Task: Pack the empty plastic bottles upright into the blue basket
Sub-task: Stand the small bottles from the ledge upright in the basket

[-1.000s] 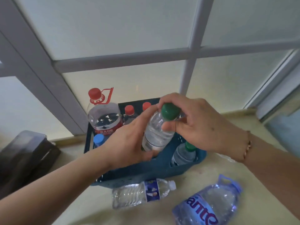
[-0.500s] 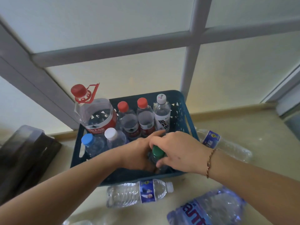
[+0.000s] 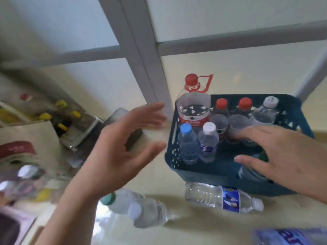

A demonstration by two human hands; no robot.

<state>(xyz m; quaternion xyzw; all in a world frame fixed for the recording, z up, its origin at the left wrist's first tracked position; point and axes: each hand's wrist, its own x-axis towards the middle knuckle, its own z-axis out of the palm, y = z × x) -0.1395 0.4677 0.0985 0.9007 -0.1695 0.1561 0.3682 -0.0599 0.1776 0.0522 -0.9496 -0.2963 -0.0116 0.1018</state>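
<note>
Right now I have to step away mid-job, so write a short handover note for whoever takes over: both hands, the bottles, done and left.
Left hand: open, empty, in the air left of the blue basket.
Right hand: open over the basket's near right corner, holding nothing; a green-capped bottle stands under it.
Done: upright in the basket are the big red-capped jug, two red-capped bottles, a white-capped bottle, plus a blue-capped and another white-capped one.
Left: lying outside are the blue-labelled bottle, a green-capped one near the left wrist, and a large blue bottle at the frame's bottom edge.
</note>
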